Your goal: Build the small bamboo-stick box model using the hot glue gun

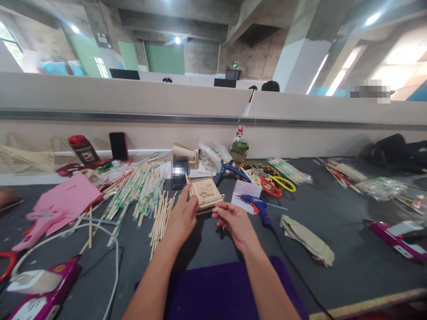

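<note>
A small tray-like model made of wooden sticks (206, 190) is tilted in front of me, with small pale pieces on its slatted surface. My left hand (183, 212) grips its left side, fingers closed along the edge. By its front right corner, my right hand (231, 221) is closed in a pinch on a tiny pale piece, too small to name. Loose wooden sticks (162, 218) lie just left of my left hand. A blue hot glue gun (256, 205) rests on white paper (246, 194) to the right of the model.
Bundles of wrapped chopsticks (142, 186), pink paper (68, 200) and a pink glue gun (36, 226) lie left. Blue-handled pliers (230, 168), red and yellow scissors (278, 182) and a jar (239, 150) stand behind. A glove (307, 240) and power strips (396, 240) flank the dark table.
</note>
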The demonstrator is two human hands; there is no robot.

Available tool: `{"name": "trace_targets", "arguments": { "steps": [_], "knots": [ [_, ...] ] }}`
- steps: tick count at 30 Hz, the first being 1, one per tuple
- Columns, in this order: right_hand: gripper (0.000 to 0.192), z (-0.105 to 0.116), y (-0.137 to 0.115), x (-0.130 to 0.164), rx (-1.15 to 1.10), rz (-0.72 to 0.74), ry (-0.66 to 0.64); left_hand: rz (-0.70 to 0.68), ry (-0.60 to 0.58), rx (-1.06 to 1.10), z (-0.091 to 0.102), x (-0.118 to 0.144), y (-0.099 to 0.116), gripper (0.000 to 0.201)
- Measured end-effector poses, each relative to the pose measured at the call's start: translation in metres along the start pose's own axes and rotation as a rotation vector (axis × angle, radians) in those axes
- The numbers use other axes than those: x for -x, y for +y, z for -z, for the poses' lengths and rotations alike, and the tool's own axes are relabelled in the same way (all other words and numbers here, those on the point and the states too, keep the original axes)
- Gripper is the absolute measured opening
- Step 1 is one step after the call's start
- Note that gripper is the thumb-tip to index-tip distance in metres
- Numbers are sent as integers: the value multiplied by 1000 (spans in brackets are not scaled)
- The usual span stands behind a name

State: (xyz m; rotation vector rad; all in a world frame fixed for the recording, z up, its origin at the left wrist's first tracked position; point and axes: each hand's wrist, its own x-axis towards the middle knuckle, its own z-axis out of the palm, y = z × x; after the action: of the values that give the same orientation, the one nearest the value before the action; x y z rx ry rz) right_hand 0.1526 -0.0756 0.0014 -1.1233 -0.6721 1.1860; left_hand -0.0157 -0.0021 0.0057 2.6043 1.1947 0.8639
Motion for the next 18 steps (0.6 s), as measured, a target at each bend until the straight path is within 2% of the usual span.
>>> {"name": "trace_targets", "arguments": {
  "steps": [3, 7, 13, 18],
  "knots": [
    [36, -18, 18, 1, -65, 14, 63, 7, 2, -3, -1, 0, -1, 12],
    [32, -33, 27, -5, -51, 70, 115, 13, -4, -5, 0, -1, 0, 12],
    [31, -38, 41, -9, -99, 54, 176, 12, -6, -8, 3, -2, 5, 12],
    [30, -39, 47, -17, -7, 131, 195, 14, -11, -5, 4, -2, 6, 11]
  ]
}}
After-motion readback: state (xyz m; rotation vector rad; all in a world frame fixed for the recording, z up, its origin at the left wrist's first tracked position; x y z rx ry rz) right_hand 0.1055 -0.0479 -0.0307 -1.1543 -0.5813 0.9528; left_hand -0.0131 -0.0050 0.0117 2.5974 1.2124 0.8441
